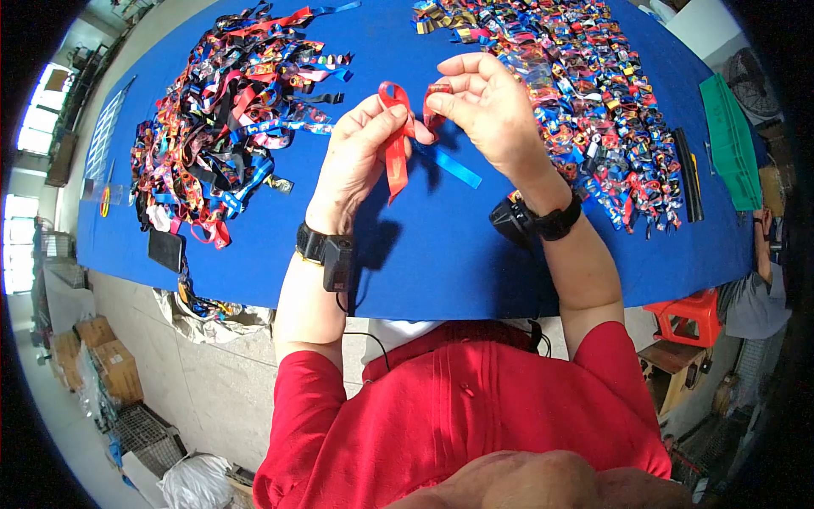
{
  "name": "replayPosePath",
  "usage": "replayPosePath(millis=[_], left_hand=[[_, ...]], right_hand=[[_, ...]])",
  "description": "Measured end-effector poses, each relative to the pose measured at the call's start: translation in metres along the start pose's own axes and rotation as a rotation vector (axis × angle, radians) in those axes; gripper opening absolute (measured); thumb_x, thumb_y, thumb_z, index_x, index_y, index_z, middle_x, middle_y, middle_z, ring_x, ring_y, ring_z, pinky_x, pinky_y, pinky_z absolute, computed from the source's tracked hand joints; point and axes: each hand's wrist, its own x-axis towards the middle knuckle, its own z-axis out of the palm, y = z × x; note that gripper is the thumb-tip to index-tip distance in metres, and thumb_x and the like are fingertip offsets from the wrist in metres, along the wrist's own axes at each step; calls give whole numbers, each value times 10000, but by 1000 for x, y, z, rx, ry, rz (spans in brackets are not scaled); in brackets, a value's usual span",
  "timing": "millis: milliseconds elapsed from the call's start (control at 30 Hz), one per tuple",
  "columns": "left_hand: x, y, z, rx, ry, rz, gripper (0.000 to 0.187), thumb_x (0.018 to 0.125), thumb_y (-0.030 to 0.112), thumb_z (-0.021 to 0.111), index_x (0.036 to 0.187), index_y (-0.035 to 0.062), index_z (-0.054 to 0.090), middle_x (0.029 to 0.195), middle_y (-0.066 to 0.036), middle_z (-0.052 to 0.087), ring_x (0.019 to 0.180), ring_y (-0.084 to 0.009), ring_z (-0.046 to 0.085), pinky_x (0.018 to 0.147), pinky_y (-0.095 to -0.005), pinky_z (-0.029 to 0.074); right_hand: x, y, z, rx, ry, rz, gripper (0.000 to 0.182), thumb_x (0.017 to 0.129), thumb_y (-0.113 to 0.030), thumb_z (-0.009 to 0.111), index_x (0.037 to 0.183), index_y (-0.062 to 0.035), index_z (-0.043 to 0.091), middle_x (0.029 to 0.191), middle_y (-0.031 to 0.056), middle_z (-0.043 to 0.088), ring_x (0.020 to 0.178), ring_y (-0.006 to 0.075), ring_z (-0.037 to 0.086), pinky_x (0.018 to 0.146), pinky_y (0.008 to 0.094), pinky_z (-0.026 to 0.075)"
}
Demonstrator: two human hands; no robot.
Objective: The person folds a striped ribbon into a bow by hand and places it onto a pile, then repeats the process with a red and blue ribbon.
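Note:
A red ribbon [397,161] is looped between my two hands above the blue tabletop. My left hand [366,140] pinches it between thumb and fingers, with a loop standing up above the thumb and a tail hanging down. My right hand [483,106] pinches another part of the red ribbon near its upper end. A blue ribbon end [458,168] shows below and between the hands; whether it is held or lies on the cloth, I cannot tell.
The blue table [432,271] bears a loose heap of colourful ribbons [229,110] on the left and dense rows of folded ribbons [585,93] on the right. Farther right are dark strips [688,174] and a green crate [731,144]. A red stool [688,318] stands beyond the edge.

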Motion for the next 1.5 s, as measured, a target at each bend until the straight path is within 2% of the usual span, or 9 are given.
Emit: replayPosePath(millis=[100,233,333,500,700,800,900,1100,1500], left_hand=[[1,-2,-6,6,-88,-2,160,1005,184,606,1040,28,598,841,-134,711,557,-105,574,519,-204,455],[2,-3,-2,50,-23,50,193,1007,164,598,1103,0,561,840,-149,698,529,-108,546,483,-203,426],[1,-4,-1,70,-10,67,210,1007,146,592,1133,-13,539,852,-163,696,542,-114,555,488,-207,436],[1,-4,0,63,-15,63,214,996,110,596,1146,-28,530,862,-175,693,566,-125,573,487,-212,447],[2,-6,-4,8,-6,79,90,980,30,588,1012,12,506,829,-194,685,584,-145,603,459,-211,437],[4,-9,-8,-23,-35,85,192,974,34,610,1010,58,424,847,-193,694,546,-148,581,467,-235,442],[3,-8,-4,-64,-63,120,153,975,10,606,936,60,466,831,-207,689,608,-171,631,459,-220,448],[4,-10,-4,-62,-62,146,130,984,35,609,962,60,484,869,-196,694,676,-169,648,497,-217,467],[3,-8,-6,-8,-70,144,115,1007,92,574,1062,43,486,911,-182,708,633,-136,599,586,-240,488]], right_hand=[[-2,-3,0,-18,-29,4,402,888,-7,718,1230,35,512,1028,121,677,928,149,674,831,277,555],[-3,-8,-1,-82,-47,33,391,899,-19,715,1234,29,520,1042,118,675,947,152,672,859,281,554],[-3,-5,1,-48,-53,18,371,891,13,679,1211,40,495,981,122,673,831,143,682,739,267,555],[-4,-4,2,-73,-63,9,372,886,14,677,1208,50,495,948,128,676,778,134,682,677,259,554],[-6,-5,5,-41,-102,29,373,889,12,669,1211,69,491,927,133,685,773,137,695,667,258,555],[-6,-6,5,-53,-104,32,368,891,14,659,1210,77,488,932,133,686,782,143,700,685,259,559],[-6,-6,4,-79,-93,21,364,892,18,650,1211,79,486,938,134,685,789,144,700,702,261,560],[-5,-2,3,-72,-86,18,360,893,18,646,1213,70,489,947,132,685,802,143,696,713,264,560],[-3,1,-1,-156,-71,55,351,886,-27,698,1187,49,532,929,132,714,852,145,695,739,274,564]])
